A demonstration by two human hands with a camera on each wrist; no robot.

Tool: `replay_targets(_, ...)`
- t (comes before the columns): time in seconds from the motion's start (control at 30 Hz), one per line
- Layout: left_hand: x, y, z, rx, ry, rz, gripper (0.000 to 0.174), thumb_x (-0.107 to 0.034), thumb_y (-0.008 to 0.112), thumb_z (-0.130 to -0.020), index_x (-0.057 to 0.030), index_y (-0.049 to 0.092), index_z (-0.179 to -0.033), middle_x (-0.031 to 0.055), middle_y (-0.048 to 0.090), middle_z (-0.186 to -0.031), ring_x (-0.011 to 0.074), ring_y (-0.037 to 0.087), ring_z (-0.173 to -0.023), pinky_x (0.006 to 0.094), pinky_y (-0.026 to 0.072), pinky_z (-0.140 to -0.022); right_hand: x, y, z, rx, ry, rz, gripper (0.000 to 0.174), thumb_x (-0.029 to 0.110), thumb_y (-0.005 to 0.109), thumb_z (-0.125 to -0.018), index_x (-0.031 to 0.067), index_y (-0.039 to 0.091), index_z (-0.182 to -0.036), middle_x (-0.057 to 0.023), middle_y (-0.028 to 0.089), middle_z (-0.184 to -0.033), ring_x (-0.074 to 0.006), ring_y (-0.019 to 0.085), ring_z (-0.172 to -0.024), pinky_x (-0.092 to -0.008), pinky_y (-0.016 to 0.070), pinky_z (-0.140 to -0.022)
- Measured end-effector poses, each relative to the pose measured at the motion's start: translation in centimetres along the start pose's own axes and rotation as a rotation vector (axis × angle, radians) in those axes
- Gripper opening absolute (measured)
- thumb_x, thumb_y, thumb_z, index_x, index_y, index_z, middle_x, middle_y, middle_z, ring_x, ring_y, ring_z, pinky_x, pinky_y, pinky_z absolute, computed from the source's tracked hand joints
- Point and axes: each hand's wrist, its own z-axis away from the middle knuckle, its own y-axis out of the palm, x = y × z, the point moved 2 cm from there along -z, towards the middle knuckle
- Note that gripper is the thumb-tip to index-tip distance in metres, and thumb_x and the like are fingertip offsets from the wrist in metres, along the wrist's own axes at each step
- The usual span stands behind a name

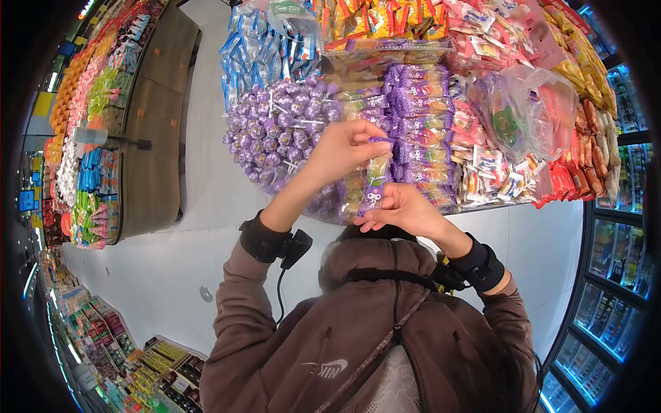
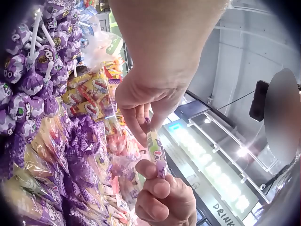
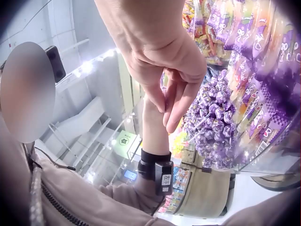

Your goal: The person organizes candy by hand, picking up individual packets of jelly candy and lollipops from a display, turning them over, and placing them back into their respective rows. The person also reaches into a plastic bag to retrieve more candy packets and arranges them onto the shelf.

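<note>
A slim purple-and-clear candy packet (image 1: 376,180) with a cartoon print and a greenish middle is held up in front of the person's chest. The left hand (image 1: 348,146) pinches its upper end between thumb and fingers. At the lower end, the right hand (image 1: 406,208) pinches the wrapper, its other fingers curled. The left wrist view shows the packet (image 2: 154,149) stretched between both hands. In the right wrist view the right hand (image 3: 164,70) covers most of it. Rows of similar purple packets (image 1: 421,131) lie just beyond the hands.
Purple-wrapped lollipops (image 1: 279,131) are heaped left of the packets. Blue packets (image 1: 248,55), yellow-orange bags (image 1: 392,19) and pink-and-white sweets (image 1: 489,168) fill the display, with a clear plastic bag (image 1: 527,113) on top. Another candy stand (image 1: 155,117) is at left; lit shelves (image 1: 613,248) line the right.
</note>
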Motion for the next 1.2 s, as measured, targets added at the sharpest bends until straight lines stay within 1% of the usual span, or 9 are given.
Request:
replay_targets(0.4, -0.16, -0.11, 0.1, -0.005, 0.014, 0.017, 0.016, -0.013, 0.066, -0.077, -0.001, 0.061, -0.087, 0.0024, 0.064, -0.072, 0.0014, 0.05, -0.057, 0.0177, 0.0379, -0.048, 0.39, 0.13, -0.1, 0.013, 0.005, 0.012, 0.019, 0.007, 0.054, -0.085, 0.0027, 0.037, -0.076, -0.0215, 0.063, -0.087, -0.0201, 0.064, -0.078, -0.024, 0.0509, -0.062)
replay_targets(0.57, -0.08, -0.09, -0.01, -0.004, 0.018, 0.053, 0.016, -0.013, 0.066, -0.077, -0.001, 0.061, -0.087, 0.0024, 0.064, -0.071, 0.0016, 0.049, -0.055, 0.0178, 0.0374, -0.047, 0.22, -0.06, -0.21, 0.023, -0.011, 0.017, 0.019, 0.006, 0.054, -0.085, 0.0028, 0.037, -0.076, -0.022, 0.063, -0.087, -0.0205, 0.064, -0.079, -0.0237, 0.0508, -0.062)
replay_targets(0.77, 0.02, -0.23, -0.12, -0.019, 0.004, 0.022, 0.017, -0.014, 0.066, -0.077, -0.0008, 0.061, -0.087, 0.0023, 0.063, -0.071, 0.0017, 0.047, -0.053, 0.0181, 0.0367, -0.046, 0.28, -0.1, -0.3, 0.023, -0.009, -0.004, 0.019, 0.005, 0.054, -0.084, 0.0028, 0.037, -0.075, -0.0226, 0.062, -0.086, -0.0206, 0.064, -0.078, -0.0237, 0.0509, -0.062)
replay_targets(1.2, 0.19, -0.44, -0.06, 0.0, 0.009, 0.025, 0.016, -0.013, 0.065, -0.078, -0.0006, 0.061, -0.088, 0.0033, 0.064, -0.072, 0.0013, 0.049, -0.056, 0.0177, 0.0372, -0.047, 0.27, 0.13, -0.41, 0.007, 0.011, 0.029, 0.02, 0.007, 0.054, -0.085, 0.0023, 0.037, -0.076, -0.0223, 0.063, -0.087, -0.0199, 0.064, -0.077, -0.0234, 0.0511, -0.061)
